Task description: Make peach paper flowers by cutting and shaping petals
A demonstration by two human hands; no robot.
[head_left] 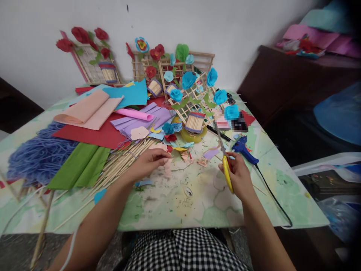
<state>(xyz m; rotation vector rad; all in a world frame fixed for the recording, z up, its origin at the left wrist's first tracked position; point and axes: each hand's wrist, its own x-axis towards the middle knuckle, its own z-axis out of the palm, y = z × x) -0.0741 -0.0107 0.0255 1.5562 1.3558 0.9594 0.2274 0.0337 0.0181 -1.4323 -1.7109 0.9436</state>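
My left hand (153,161) is pinched over the middle of the table, with a small pale pink paper piece (167,168) hanging from its fingertips. In my right hand (238,171) are scissors with yellow handles (227,174), their blades pointing up and away from me. Pink paper scraps (202,162) and a purple scrap (211,153) lie on the table between the hands. A blue glue gun (244,149) rests just beyond my right hand. Thin wooden sticks (126,158) lie beside my left hand.
Wooden lattices with blue paper flowers (188,80) and red ones (80,34) stand at the back. Blue yarn (42,154), green paper (77,167) and red paper (90,136) cover the left side. A black cable (272,194) runs off the right edge.
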